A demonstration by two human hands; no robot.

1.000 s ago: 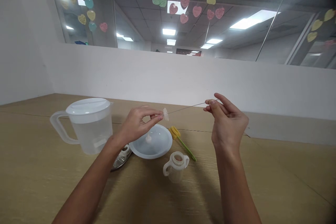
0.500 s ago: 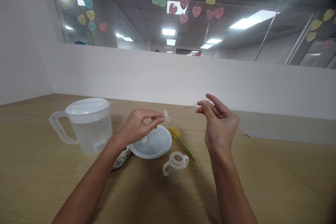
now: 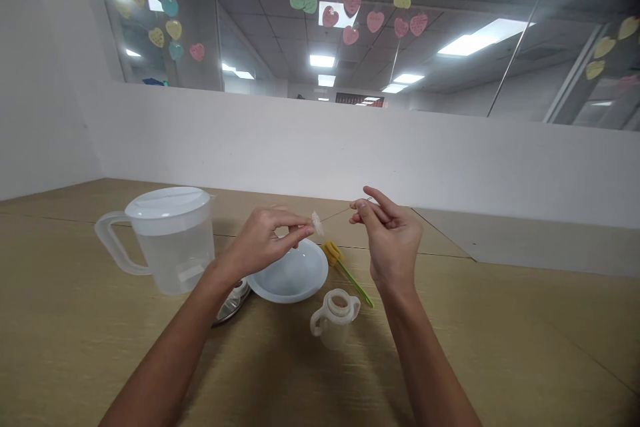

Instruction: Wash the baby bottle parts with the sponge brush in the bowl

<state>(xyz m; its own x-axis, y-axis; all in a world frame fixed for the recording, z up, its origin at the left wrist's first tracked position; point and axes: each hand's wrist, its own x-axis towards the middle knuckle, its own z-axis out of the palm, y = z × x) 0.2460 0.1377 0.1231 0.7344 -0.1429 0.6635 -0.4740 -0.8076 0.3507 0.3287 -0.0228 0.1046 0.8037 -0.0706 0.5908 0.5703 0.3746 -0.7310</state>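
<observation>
My left hand (image 3: 273, 237) pinches a small translucent, soft-looking bottle nipple (image 3: 317, 222) between thumb and fingertips, above the white bowl (image 3: 287, 297). The thumb and index finger of my right hand (image 3: 393, 233) are closed on a thin wire stem (image 3: 336, 215), like that of a straw brush. Its far end meets the nipple; no bristles show. Below the hands, a translucent baby bottle (image 3: 334, 330) with two handles stands upright with its mouth uncovered. A sponge brush (image 3: 353, 282) with a yellow head and green handle lies behind it.
On the left stands a lidded clear pitcher (image 3: 173, 247) holding water. A shiny round dish (image 3: 233, 307) is partly hidden behind my left forearm. The wooden table (image 3: 525, 347) meets a white wall (image 3: 300, 140) at the back, with glass above it.
My right hand has moved left toward the nipple, and less of the wire shows between the hands. My left hand has stayed nearly still.
</observation>
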